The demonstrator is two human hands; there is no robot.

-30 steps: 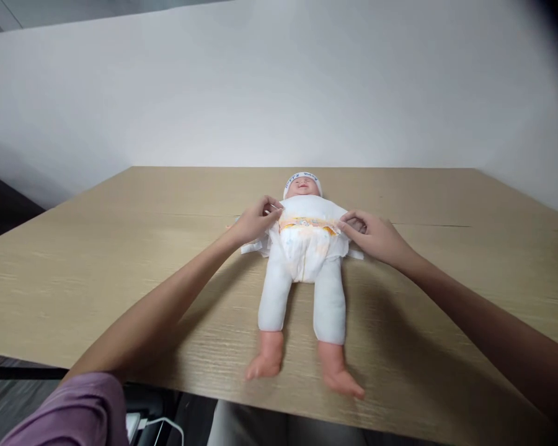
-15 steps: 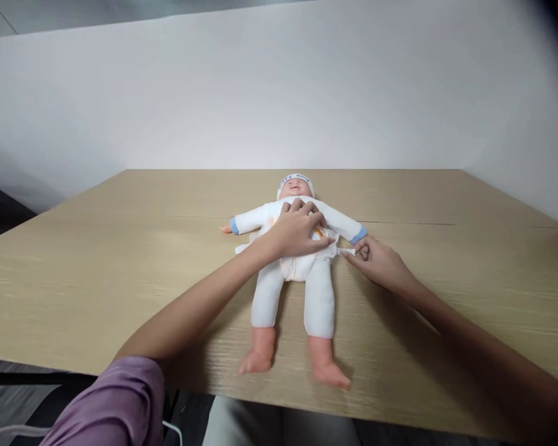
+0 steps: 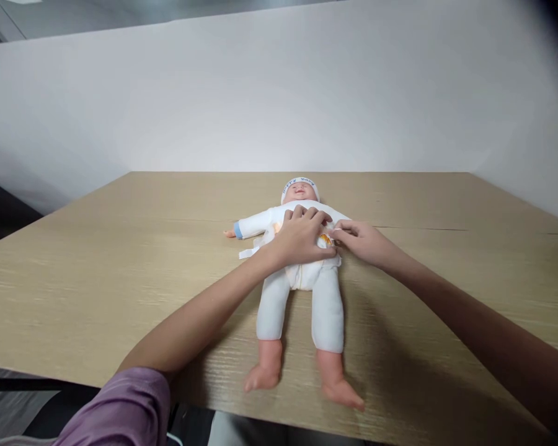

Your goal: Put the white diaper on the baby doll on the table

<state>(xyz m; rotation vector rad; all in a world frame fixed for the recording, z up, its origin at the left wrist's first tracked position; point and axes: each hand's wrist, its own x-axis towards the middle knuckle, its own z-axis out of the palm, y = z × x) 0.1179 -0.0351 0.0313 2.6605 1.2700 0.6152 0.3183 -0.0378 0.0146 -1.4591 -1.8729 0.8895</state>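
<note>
A baby doll (image 3: pixel 328 313) in white clothes and a white headband lies on its back, feet towards me. A white diaper (image 3: pixel 305 277) with a small orange print wraps its hips. My left hand (image 3: pixel 302 236) rests across the diaper's front, fingers spread and pressing on it. Beside the print, my right hand (image 3: pixel 365 240) pinches the diaper's fastening tab at the doll's right-hand edge as I see it; the tab is mostly hidden by the fingers. On the other side a white tab (image 3: pixel 248 253) sticks out loose over the table.
The wooden table (image 3: pixel 121 279) carries the doll near its front edge. Behind it rises a plain white partition (image 3: pixel 279 93). My legs show below the table edge, and a white cable lies near them.
My right hand has moved inward and up from the doll's side, bringing the stretched tab over the diaper's front. My left hand stays on the diaper. The view has shifted slightly.
</note>
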